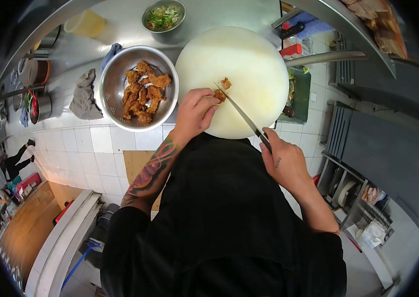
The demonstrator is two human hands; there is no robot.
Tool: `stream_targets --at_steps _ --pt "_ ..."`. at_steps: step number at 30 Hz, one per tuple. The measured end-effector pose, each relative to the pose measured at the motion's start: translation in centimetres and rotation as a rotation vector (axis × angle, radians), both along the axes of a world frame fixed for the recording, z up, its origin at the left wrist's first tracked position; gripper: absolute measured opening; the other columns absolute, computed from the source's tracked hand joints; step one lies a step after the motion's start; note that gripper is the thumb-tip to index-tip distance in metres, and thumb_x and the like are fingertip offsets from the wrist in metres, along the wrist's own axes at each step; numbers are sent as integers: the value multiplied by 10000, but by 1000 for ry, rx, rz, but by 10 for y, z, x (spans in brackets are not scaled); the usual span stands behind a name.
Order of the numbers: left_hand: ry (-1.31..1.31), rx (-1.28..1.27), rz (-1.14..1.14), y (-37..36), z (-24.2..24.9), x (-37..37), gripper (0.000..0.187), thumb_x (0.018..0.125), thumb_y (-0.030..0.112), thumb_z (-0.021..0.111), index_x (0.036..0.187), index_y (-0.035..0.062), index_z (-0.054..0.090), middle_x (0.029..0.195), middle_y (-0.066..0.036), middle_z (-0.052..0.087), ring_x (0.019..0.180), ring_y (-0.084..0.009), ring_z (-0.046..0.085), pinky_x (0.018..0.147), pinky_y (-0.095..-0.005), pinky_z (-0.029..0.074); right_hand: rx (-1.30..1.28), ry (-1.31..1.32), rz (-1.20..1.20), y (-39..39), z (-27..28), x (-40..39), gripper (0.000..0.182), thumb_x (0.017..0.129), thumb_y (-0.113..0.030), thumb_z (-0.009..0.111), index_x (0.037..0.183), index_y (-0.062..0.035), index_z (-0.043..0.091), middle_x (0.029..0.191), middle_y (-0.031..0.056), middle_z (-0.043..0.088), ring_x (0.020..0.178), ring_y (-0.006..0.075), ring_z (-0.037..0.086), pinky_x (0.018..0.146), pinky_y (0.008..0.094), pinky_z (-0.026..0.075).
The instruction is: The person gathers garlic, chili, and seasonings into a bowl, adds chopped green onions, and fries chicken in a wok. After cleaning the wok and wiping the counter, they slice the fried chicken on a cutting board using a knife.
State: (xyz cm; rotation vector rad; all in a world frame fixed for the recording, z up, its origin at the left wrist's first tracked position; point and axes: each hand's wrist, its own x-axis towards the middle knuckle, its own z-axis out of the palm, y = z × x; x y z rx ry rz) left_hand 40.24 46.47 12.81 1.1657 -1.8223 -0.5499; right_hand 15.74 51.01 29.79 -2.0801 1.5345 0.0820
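Note:
My right hand (284, 157) is wrapped round the dark handle of a knife (243, 115), whose blade points up and left across the round white cutting board (249, 54). Bent fingers of my left hand (195, 111) hold a piece of fried chicken (220, 96) on the board, right beside the blade near its tip. A small cut bit of fried chicken (225, 83) lies just beyond the blade. Left of the board stands a perforated metal colander (111, 106) with several brown fried chicken pieces (142, 94) in it.
Behind the colander, a metal bowl (146, 24) holds chopped greens. A grey cloth (85, 96) lies on the steel counter (120, 29), with a yellowish plastic tub (84, 23) farther back. Right of the board are a green bin (299, 96) and a metal rail (325, 57). Another person (14, 161) is far left.

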Motion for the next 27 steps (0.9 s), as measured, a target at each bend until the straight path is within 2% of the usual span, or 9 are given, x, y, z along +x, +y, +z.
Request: stream_targets --at_steps 8,10,11,13,16,22,25,27 --pt "1 -2 -27 -5 1 -6 188 754 -6 740 915 62 674 1020 -84 648 932 -300 625 782 -379 513 -16 33 55 3 -8 2 342 937 -152 586 1212 38 514 726 185 660 616 366 648 569 464 517" --pt "5 3 -24 -6 0 -8 183 754 -12 737 910 60 674 1013 -83 650 926 -295 629 779 -377 515 -13 65 63 0 -6 7 253 942 -150 573 1112 30 522 683 181 648 604 364 644 565 467 513" --pt "-1 2 -8 -7 0 -9 170 757 -3 727 905 65 677 1009 -70 645 921 -283 630 768 -371 519 -11 65 63 -3 -4 10 253 942 -150 573 1112 30 522 683 181 648 604 364 644 565 467 513" --pt "-7 2 7 -7 -1 -10 158 761 6 718 901 69 679 1005 -57 640 917 -271 632 757 -366 523 56 145 99 -12 0 17 175 946 -149 559 992 9 501 642 179 635 602 367 645 567 476 511" --pt "5 22 11 -8 -3 -8 150 764 4 711 898 64 681 998 -60 642 919 -273 633 759 -366 524 100 167 127 -22 4 21 163 946 -146 551 934 -4 473 631 183 630 609 377 647 581 490 510" --pt "30 25 26 -9 -5 -8 149 761 -8 700 892 62 682 994 -62 643 911 -277 631 755 -367 524 169 181 110 -37 3 34 181 955 -168 534 948 4 478 656 200 637 646 396 653 621 503 518" --pt "20 13 9 -8 -7 -6 147 753 -12 703 875 64 675 987 -62 642 901 -276 632 745 -369 523 35 47 54 -51 -64 54 213 964 -209 531 953 -1 489 677 208 643 680 412 655 637 507 518" --pt "8 29 10 -6 -10 -6 170 747 -4 714 897 55 661 987 -74 638 916 -289 628 746 -378 520 -7 15 41 -73 -77 64 231 969 -232 532 955 -5 493 689 216 645 690 421 651 643 512 512"
